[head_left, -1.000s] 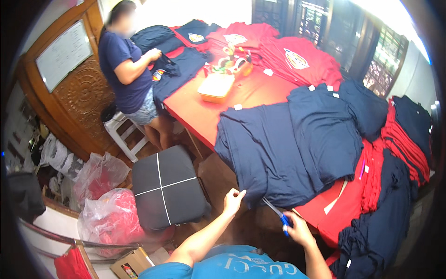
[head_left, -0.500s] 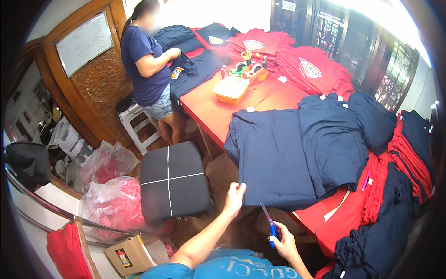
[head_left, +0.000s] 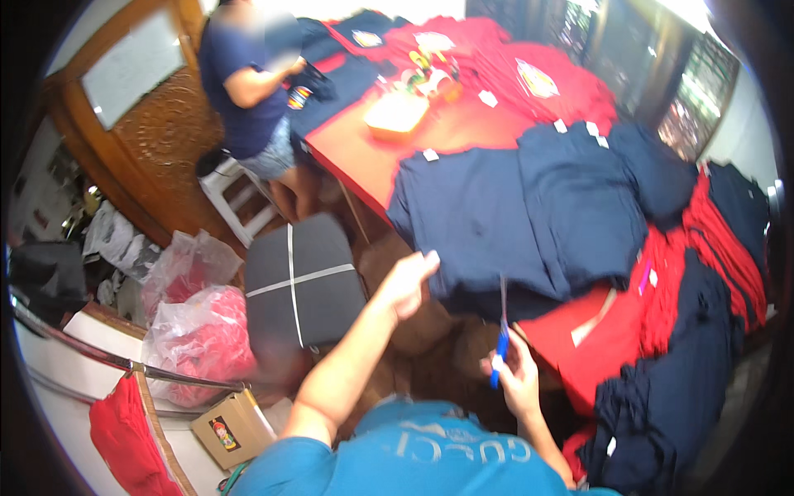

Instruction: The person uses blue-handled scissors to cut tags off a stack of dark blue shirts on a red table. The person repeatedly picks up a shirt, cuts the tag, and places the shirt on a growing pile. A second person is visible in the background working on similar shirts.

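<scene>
A navy T-shirt [head_left: 467,223] lies spread at the near side of the table, its lower edge hanging past the tabletop. My left hand [head_left: 405,285] is closed at the shirt's near left edge, thumb and fingers pinching the cloth. In my right hand [head_left: 521,376] I grip blue-handled scissors [head_left: 501,337], their blades pointing up and away in front of the shirt's lower edge. Whether the blade tips touch the cloth I cannot tell. Beside this shirt on the right lies another navy shirt [head_left: 579,215].
Red cloth covers the table [head_left: 351,161]. An orange tray [head_left: 397,114] and red shirts [head_left: 538,78] lie farther back. Navy garments [head_left: 662,372] drape at the right. A strapped black stool [head_left: 310,310] and plastic bags [head_left: 203,339] stand left. Another person [head_left: 248,91] handles a dark shirt.
The view has shifted, so the scene sits higher in it. My left hand has moved farther away with the shirt's edge, and the scissors have turned more upright, nearer the cloth.
</scene>
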